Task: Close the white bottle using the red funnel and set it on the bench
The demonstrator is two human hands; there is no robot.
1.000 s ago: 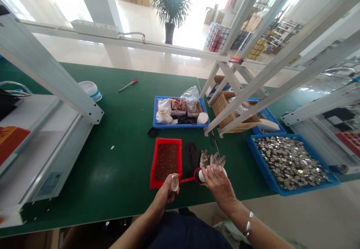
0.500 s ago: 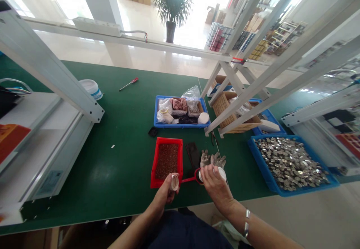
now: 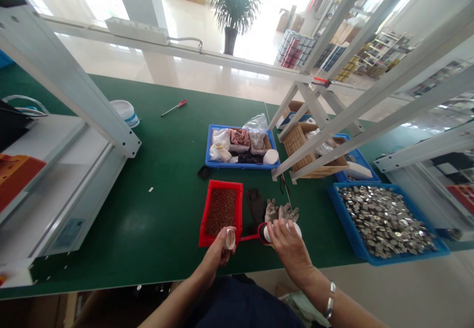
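My left hand (image 3: 219, 254) is closed around a small white round cap or jar (image 3: 230, 238), held just in front of the red tray (image 3: 205, 219) of brown granules. My right hand (image 3: 288, 246) grips a white bottle (image 3: 295, 228) lying on its side. The bottle's mouth sits in a red funnel-like scoop (image 3: 261, 233) whose handle runs left toward the cap. A pair of grey gloves (image 3: 280, 212) lies just behind the bottle.
A blue tray (image 3: 388, 259) of shiny metal parts sits at the right. A blue tray (image 3: 211, 157) with bags and small items stands behind the red one, beside a cardboard box (image 3: 299, 143). White frame struts (image 3: 92, 105) cross the green table; a screwdriver (image 3: 174, 107) and white tub (image 3: 126, 112) lie far left.
Both hands stay in place on the cap and the bottle. The view has shifted slightly; nothing else has visibly moved.
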